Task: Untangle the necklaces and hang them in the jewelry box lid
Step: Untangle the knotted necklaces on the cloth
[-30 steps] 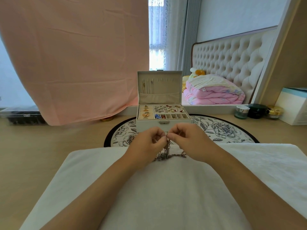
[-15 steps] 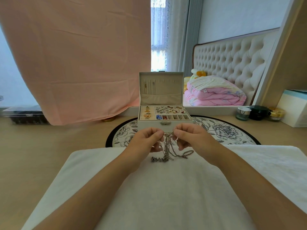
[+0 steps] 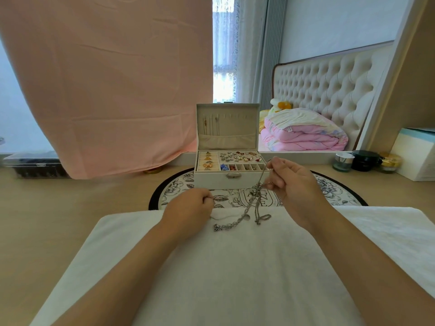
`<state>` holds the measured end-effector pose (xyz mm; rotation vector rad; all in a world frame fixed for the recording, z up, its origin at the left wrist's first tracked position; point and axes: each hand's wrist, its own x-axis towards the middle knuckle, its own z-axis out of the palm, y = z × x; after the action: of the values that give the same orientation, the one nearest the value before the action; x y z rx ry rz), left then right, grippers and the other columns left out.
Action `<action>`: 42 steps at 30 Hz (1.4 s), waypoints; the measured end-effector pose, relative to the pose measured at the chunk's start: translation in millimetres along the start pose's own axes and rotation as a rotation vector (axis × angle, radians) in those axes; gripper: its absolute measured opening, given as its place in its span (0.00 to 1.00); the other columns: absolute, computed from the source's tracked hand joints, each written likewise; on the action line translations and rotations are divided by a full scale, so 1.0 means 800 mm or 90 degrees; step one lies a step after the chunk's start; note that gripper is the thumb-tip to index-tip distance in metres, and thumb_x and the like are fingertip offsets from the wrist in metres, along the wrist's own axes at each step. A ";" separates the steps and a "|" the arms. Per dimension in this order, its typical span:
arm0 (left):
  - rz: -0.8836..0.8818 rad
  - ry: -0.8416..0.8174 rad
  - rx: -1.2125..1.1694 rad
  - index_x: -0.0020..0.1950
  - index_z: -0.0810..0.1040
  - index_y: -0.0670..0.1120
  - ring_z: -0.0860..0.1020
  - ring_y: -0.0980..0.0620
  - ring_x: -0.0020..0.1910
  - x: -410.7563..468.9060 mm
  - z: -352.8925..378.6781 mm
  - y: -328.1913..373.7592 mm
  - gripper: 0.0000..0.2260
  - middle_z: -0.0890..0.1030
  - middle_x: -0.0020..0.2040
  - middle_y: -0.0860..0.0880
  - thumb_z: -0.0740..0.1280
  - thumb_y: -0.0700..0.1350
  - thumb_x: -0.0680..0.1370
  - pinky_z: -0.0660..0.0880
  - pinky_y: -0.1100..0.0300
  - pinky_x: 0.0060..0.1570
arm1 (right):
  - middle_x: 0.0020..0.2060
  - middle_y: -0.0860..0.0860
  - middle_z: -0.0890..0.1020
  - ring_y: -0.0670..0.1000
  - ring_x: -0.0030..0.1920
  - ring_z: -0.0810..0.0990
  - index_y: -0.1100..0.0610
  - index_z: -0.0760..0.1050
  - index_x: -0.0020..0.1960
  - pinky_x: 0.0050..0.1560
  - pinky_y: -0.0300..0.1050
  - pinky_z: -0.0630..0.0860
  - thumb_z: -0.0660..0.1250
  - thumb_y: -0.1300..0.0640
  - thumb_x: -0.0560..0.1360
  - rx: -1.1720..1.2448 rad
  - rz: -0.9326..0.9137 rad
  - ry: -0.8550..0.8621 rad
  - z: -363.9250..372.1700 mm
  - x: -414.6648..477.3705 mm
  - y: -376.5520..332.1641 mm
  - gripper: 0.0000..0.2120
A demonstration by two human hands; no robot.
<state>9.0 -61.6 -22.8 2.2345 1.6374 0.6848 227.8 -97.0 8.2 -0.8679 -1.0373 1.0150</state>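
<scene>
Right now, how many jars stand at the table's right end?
3, in a row left of the white box: a silver-lidded jar, then a black jar, then a gold jar nearest the box. More may be hidden behind the box.

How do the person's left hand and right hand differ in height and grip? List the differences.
The right hand is raised before the jewelry box; the left hand sits lower, by the towel's far edge. The right hand holds the dangling necklaces; the left hand pinches one thin strand stretched sideways. Both grip chain.
</scene>
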 end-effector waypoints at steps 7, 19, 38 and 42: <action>-0.051 0.088 0.216 0.34 0.75 0.50 0.69 0.55 0.34 -0.007 -0.016 0.008 0.13 0.71 0.33 0.54 0.60 0.46 0.78 0.63 0.60 0.32 | 0.27 0.50 0.66 0.49 0.27 0.65 0.60 0.78 0.45 0.34 0.44 0.71 0.62 0.59 0.82 0.049 0.019 0.000 -0.002 0.001 0.001 0.10; 0.149 0.020 -0.234 0.45 0.80 0.56 0.80 0.57 0.39 -0.019 0.037 0.032 0.07 0.82 0.38 0.56 0.77 0.52 0.72 0.77 0.59 0.41 | 0.36 0.55 0.79 0.54 0.33 0.77 0.64 0.78 0.55 0.40 0.47 0.80 0.61 0.66 0.81 -0.028 0.027 -0.164 0.015 -0.008 0.009 0.08; 0.130 -0.171 -0.318 0.41 0.82 0.54 0.72 0.60 0.26 -0.019 0.017 0.033 0.07 0.79 0.33 0.58 0.70 0.45 0.79 0.70 0.67 0.30 | 0.35 0.57 0.76 0.52 0.28 0.67 0.61 0.74 0.45 0.35 0.49 0.69 0.61 0.63 0.74 0.037 0.058 -0.281 0.011 -0.005 0.001 0.04; 0.096 -0.085 -0.322 0.42 0.81 0.53 0.76 0.54 0.33 -0.011 0.011 0.021 0.07 0.80 0.37 0.49 0.69 0.47 0.80 0.76 0.56 0.41 | 0.26 0.52 0.66 0.53 0.28 0.65 0.60 0.72 0.38 0.42 0.53 0.69 0.59 0.58 0.72 0.027 0.042 -0.228 -0.001 0.000 -0.001 0.08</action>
<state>25.3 -74.8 -23.5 1.9893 1.0888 0.8550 228.5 -97.7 8.9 -0.7030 -1.2879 1.2751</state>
